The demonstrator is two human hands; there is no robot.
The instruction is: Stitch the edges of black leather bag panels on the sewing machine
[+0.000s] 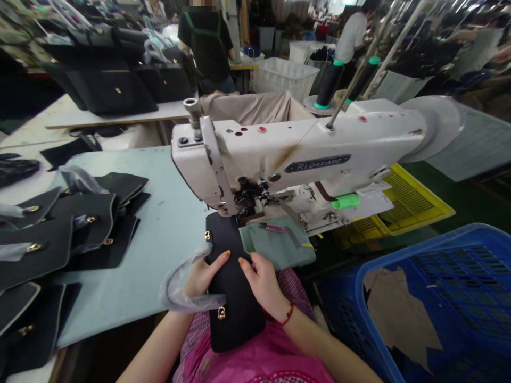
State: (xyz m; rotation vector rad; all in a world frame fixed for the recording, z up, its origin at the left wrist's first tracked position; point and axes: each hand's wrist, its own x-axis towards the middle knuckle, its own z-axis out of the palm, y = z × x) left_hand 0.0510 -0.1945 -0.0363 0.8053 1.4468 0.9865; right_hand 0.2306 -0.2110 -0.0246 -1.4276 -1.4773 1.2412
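In the head view, the black bag panel (231, 287) lies before the sewing machine (255, 146), its far end near the machine's needle side. The left hand (202, 275) and right hand (262, 277) grip its long edges, a suitable hold; it seems light, smooth, rather stiff. One wrapped handle (171, 290), two gold clasps (221, 313), two thread spools (329, 85).

Below the white sewing machine (263, 154), the panel (235, 290) is coloured black; left of the machine, the desk (167, 213) is tinted pale blue-green.
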